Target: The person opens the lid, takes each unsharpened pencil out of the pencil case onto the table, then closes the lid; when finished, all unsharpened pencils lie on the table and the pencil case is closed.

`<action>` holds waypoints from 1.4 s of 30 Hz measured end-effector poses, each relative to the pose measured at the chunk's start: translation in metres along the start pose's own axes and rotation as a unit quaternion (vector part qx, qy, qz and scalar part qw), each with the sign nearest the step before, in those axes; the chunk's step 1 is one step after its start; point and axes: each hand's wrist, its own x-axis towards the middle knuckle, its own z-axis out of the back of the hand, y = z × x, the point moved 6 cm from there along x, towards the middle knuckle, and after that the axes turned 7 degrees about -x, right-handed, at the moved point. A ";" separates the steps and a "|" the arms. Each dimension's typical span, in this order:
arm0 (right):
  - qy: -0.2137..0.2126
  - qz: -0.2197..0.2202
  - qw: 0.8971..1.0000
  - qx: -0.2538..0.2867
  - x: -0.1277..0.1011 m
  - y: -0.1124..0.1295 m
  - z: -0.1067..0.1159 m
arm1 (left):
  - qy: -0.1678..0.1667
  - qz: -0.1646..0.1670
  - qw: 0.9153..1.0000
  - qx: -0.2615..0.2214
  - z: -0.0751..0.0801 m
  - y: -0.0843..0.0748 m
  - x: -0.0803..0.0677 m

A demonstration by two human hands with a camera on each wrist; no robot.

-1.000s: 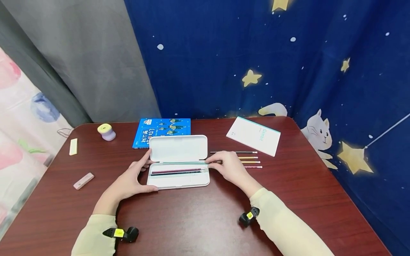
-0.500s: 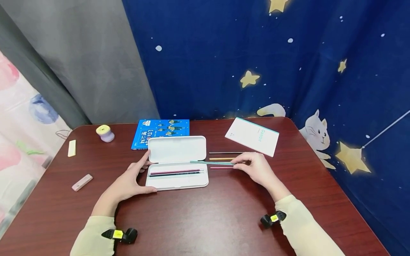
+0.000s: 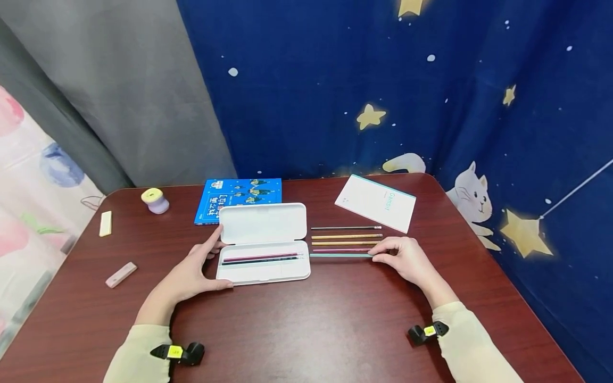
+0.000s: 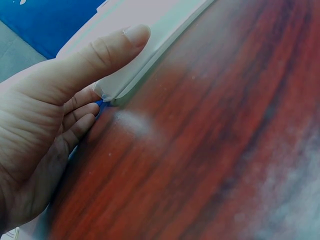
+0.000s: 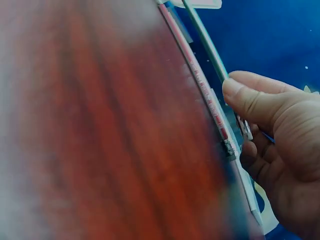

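Head view shows the right grip (image 3: 404,258) pinching the eraser end of a teal pencil (image 3: 341,255), which lies flat on the dark red bench (image 3: 306,330) and stretches away to the left of that grip. Just beyond the teal pencil, on the far side from the grip, four more pencils (image 3: 346,239) lie in a parallel row: pink nearest, then two yellowish ones, then a dark one. The right wrist view confirms the hold: thumb (image 5: 250,97) on top of the teal pencil (image 5: 207,45), curled fingers under it, with the pink pencil (image 5: 200,85) just beside.

The left grip (image 3: 191,274) holds the left end of an open white pencil case (image 3: 263,268), thumb along its near edge and fingers by the hinge side. Its lid (image 3: 263,222) stands raised behind the tray. Inside the tray, to the right of this grip, lie a pink pencil and a dark pencil (image 3: 261,259) side by side. The left wrist view shows the thumb (image 4: 100,52) resting straight on the case's white rim (image 4: 150,47).

Beyond the left grip lie a blue book (image 3: 238,199), partly under the lid, and further left a lilac and yellow sharpener (image 3: 155,200), a pale yellow eraser (image 3: 105,223) and a pink eraser (image 3: 121,274). Beyond the right grip lies a white notebook (image 3: 375,203).
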 end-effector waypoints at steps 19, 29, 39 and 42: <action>0.001 -0.021 0.999 -0.032 -0.002 -0.004 -0.004 | -0.002 -0.002 1.000 0.013 0.001 0.001 -0.001; 0.000 -0.022 0.999 -0.036 -0.003 -0.006 -0.005 | 0.001 0.002 1.000 0.013 0.000 0.001 0.000; -0.003 -0.018 0.999 -0.028 -0.003 -0.005 -0.008 | 0.002 0.001 1.000 0.010 0.000 0.000 0.001; -0.003 -0.020 0.999 -0.026 -0.004 -0.006 -0.009 | 0.002 0.002 1.000 0.009 0.000 0.000 0.001</action>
